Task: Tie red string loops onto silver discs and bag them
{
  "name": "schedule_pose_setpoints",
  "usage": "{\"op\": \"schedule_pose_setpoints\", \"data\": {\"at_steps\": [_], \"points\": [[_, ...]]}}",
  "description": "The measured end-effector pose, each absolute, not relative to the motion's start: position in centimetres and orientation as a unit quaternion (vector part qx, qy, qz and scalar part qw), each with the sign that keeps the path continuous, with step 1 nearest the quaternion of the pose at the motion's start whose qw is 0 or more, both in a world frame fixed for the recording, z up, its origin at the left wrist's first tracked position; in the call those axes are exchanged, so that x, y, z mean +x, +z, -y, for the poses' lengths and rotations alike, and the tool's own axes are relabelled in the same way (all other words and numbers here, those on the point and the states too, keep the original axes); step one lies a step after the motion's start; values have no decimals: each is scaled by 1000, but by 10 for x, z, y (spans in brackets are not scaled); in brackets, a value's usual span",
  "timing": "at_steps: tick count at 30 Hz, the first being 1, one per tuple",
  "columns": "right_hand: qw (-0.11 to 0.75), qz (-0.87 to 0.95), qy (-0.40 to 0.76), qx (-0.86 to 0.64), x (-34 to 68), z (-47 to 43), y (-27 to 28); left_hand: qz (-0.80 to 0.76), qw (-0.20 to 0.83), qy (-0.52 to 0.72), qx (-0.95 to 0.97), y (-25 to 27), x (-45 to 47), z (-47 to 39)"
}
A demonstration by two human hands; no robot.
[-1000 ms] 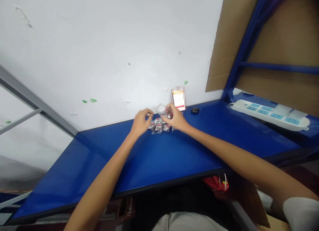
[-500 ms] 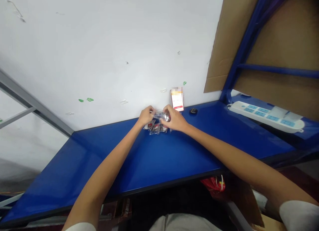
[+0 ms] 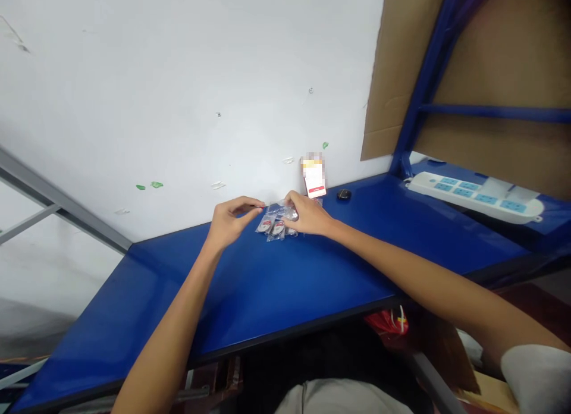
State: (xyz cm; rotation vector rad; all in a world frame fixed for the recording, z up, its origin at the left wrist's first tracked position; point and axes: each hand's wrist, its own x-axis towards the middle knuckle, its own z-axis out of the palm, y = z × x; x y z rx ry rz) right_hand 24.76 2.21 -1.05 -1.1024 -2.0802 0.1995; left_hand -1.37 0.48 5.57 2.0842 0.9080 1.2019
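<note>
My left hand (image 3: 232,220) is closed in a pinch, thumb and forefinger pressed together; a tiny bit of red shows at the fingertips, but what they grip is too small to make out. Just right of it, my right hand (image 3: 308,215) is closed around a clear plastic bag (image 3: 277,210) with something shiny near the thumb. Under and in front of the hands, several small clear packets (image 3: 277,228) with red and grey-white contents lie on the blue table (image 3: 285,283), partly hidden by my right hand.
A phone (image 3: 314,179) with a lit screen leans on the white wall (image 3: 178,104). Beside it lies a small black object (image 3: 343,194). A white power strip (image 3: 473,197) with blue sockets is at the right, near a blue metal frame (image 3: 417,93) and cardboard (image 3: 383,75).
My left hand has moved left, away from my right hand, and its fingers have come off the bag's middle. My right hand still holds the bag. The view has shifted slightly.
</note>
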Motion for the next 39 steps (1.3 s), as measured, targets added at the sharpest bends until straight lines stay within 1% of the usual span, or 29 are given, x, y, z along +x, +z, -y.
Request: {"op": "schedule_pose_setpoints", "data": {"at_steps": [6, 11, 13, 18, 20, 28, 36, 39], "points": [[358, 837, 84, -405, 248, -14, -7, -247, 151, 361, 887, 54, -4, 1], [349, 842, 85, -403, 248, -13, -7, -209, 83, 326, 918, 59, -8, 1], [346, 841, 89, -406, 248, -13, -6, -207, 88, 321, 920, 63, -13, 1], [341, 843, 98, -404, 248, -11, -3, -218, 193, 283, 914, 68, -25, -5], [335, 848, 101, -398, 248, -10, -2, -217, 216, 271, 912, 67, -27, -7], [325, 867, 108, -363, 246, -10, -3, -219, 163, 296, 915, 50, -16, -10], [333, 862, 140, -356, 247, -12, -5, -198, 197, 328, 902, 32, -15, -19], [333, 860, 152, -355, 246, -11, -4, -200, 171, 335, 904, 28, -15, -20]]}}
